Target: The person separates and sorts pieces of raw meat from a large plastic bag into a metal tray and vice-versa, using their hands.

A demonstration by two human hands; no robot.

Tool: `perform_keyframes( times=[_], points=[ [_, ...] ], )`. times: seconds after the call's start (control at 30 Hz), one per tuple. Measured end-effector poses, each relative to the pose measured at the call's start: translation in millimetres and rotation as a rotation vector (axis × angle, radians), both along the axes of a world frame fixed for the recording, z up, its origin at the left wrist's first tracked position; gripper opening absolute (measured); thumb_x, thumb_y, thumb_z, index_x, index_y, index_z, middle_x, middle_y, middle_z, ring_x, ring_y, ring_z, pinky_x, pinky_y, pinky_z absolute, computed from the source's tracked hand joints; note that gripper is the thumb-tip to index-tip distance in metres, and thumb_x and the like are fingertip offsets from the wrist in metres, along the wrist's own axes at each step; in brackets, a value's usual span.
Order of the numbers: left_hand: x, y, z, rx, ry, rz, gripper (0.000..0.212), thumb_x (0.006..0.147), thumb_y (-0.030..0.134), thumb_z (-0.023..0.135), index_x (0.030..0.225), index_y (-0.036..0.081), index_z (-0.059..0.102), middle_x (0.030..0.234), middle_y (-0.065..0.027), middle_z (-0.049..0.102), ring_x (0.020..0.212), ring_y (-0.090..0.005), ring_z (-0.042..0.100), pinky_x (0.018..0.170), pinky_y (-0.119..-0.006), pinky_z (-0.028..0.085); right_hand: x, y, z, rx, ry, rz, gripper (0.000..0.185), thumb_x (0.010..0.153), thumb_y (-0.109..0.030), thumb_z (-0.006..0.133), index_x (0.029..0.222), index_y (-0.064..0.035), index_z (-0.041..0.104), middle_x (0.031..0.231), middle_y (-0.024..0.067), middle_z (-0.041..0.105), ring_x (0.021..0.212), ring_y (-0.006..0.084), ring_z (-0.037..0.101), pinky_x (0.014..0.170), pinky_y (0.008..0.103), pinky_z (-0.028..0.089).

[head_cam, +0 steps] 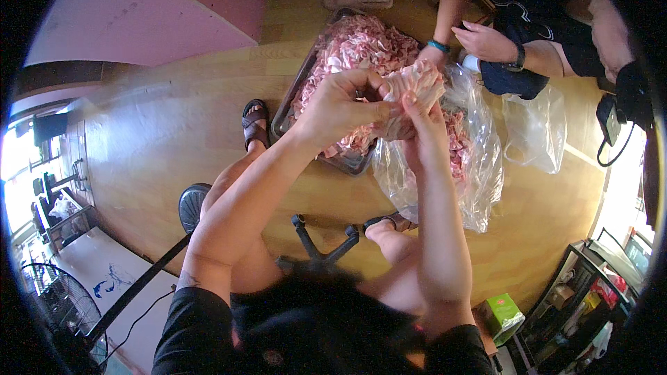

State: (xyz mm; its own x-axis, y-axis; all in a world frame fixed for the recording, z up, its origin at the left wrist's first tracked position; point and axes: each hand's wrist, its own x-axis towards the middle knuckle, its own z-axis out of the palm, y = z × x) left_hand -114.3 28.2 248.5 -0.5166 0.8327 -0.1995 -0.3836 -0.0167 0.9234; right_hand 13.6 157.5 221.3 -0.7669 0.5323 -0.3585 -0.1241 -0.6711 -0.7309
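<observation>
Both my hands hold up a clump of sliced raw meat (415, 83), pale pink streaked with white. My left hand (344, 107) pinches its left side between thumb and fingers. My right hand (424, 125) grips the clump from below and the right, thumb on its face. Beneath them, a dark-rimmed tray (281, 109) on the floor is heaped with more meat slices (359, 36). Right of the tray, partly behind my right forearm, lies a clear plastic bag (482, 187) with meat slices (457, 140) inside. Whether the held clump touches the bag is hidden.
Another person's hand (433, 57) with a teal wristband reaches beside the tray; their other hand (484, 41) wears a dark watch. An empty-looking clear bag (536, 130) lies farther right. A chair base (323, 250), a standing fan (57, 302), a green box (503, 317) and a shelf (568, 302) surround me.
</observation>
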Motion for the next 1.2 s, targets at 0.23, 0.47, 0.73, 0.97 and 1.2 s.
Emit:
perform_keyframes(
  times=[0.23,0.47,0.73,0.97,1.2],
  points=[
    [-2.8,-2.8,-5.9,-0.088,0.152,-0.121,0.021,0.084,-0.002,0.078,0.084,0.007,0.058,0.082,0.0027,0.062,0.074,-0.0041,0.059,0.064,-0.023,0.050,5.6,0.1,-14.4,0.014,-0.042,0.102,0.061,0.091,-0.008,0.073,0.144,-0.0012,0.042,0.132,0.0130,0.061,0.116,0.0217,0.064,0.102,0.0352,0.052],
    [-4.5,-2.1,1.7,0.182,-0.090,0.001,0.024,0.088,-0.003,0.073,0.083,0.009,0.052,0.079,-0.0025,0.063,0.072,-0.0133,0.065,0.068,-0.031,0.056,0.7,8.6,-14.2,-0.180,-0.139,0.109,0.046,0.092,-0.023,0.056,0.132,-0.0020,0.055,0.121,0.0119,0.066,0.108,0.0304,0.068,0.084,0.0563,0.059],
    [-43.9,-19.6,18.8,0.499,-0.625,0.120,0.010,0.095,0.006,0.061,0.100,0.011,0.054,0.102,-0.0064,0.064,0.097,-0.0234,0.066,0.074,-0.035,0.056,5.3,23.3,-19.4,-0.334,0.081,-0.045,0.055,0.091,-0.029,0.050,0.137,0.0010,0.053,0.136,0.0204,0.061,0.125,0.0391,0.060,0.108,0.0552,0.047],
    [-37.6,-9.8,16.1,-0.042,0.215,0.068,0.008,0.092,0.000,0.064,0.097,0.006,0.060,0.102,-0.0083,0.069,0.094,-0.0151,0.069,0.077,-0.031,0.056,4.4,20.6,-24.2,-0.258,-0.028,-0.078,0.033,0.094,-0.019,0.052,0.120,0.0007,0.059,0.114,0.0135,0.066,0.105,0.0291,0.066,0.092,0.0434,0.055],
    [4.1,2.4,15.7,-0.327,0.717,0.035,0.031,0.086,0.020,0.076,0.108,-0.001,0.067,0.083,-0.0133,0.070,0.075,-0.0122,0.065,0.067,-0.033,0.053,2.5,0.3,-17.1,-0.011,-0.098,-0.137,0.030,0.093,-0.008,0.062,0.122,-0.0022,0.059,0.108,0.0069,0.066,0.096,0.0170,0.065,0.082,0.0313,0.054]
  ],
)
